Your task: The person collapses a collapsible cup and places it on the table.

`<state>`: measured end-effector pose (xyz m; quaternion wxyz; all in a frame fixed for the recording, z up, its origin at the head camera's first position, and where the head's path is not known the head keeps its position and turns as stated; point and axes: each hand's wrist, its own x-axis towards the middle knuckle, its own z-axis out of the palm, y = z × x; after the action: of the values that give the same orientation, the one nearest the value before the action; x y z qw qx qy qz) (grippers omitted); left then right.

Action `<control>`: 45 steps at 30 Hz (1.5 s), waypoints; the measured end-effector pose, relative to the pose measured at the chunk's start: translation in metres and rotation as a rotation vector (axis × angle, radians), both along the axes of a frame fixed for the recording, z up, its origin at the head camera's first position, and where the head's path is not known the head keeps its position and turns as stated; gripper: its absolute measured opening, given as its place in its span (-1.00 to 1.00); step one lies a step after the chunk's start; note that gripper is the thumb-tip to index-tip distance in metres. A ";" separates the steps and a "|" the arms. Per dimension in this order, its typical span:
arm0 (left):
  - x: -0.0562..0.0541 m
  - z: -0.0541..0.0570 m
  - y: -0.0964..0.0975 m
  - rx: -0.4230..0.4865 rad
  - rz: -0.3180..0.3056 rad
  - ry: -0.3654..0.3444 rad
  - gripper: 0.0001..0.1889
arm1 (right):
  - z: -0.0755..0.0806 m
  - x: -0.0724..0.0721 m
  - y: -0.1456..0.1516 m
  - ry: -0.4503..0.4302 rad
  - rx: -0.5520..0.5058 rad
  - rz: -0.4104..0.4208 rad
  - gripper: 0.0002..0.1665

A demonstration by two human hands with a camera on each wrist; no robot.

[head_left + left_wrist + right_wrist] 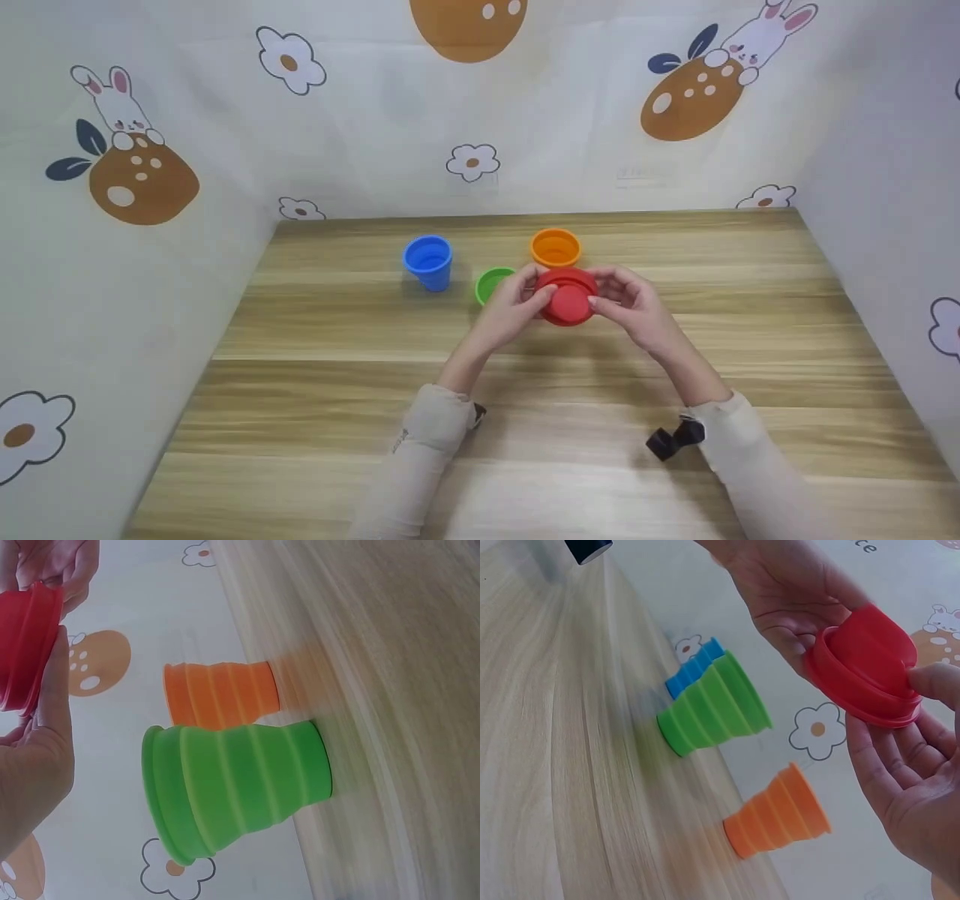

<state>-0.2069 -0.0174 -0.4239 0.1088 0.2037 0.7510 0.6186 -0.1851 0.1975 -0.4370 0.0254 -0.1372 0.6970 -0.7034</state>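
Observation:
Both hands hold a red collapsible cup above the table, its small round base turned toward the head camera. The left hand grips its left side, thumb on the base. On the other side the right hand pinches it, thumb at the base's edge. In the right wrist view the red cup looks partly folded, with its base pushed out unevenly. Behind the hands stand a green cup and an orange cup, both extended and upright. The left hand partly hides the green one in the head view.
A blue cup stands upright to the left of the green cup. The wooden table is bordered by patterned cloth walls at the back and sides. A black wrist device sits at the right sleeve.

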 end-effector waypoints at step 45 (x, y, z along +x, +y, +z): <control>0.002 0.000 0.001 0.119 -0.052 0.012 -0.61 | 0.001 -0.002 -0.005 -0.046 -0.064 -0.095 -0.59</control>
<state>-0.2053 -0.0163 -0.4239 0.1083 0.2329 0.7078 0.6580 -0.1875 0.1922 -0.4356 0.0035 -0.0887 0.6791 -0.7287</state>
